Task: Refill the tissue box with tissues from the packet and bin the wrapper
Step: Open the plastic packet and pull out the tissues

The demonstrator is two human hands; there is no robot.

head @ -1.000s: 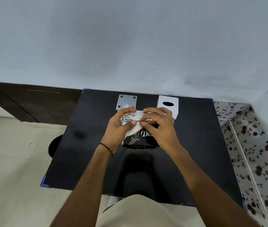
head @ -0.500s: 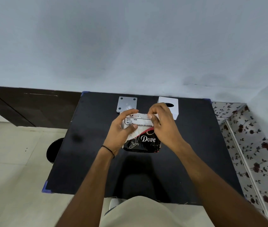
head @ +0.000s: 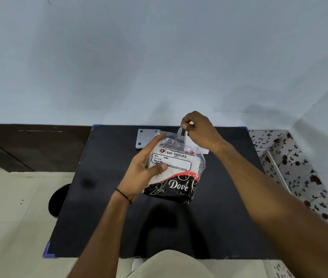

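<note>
clear-wrapped tissue packet (head: 174, 173), black-red print

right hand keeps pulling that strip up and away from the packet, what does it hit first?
Nothing, as far as this view shows. The right hand pinches the plastic strip above the tissue packet; beyond it there is only bare wall, though its distance is unclear.

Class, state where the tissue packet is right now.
Head view, centre: the tissue packet is above the black table, gripped by the left hand.

dim, soft shadows, warped edges
</note>
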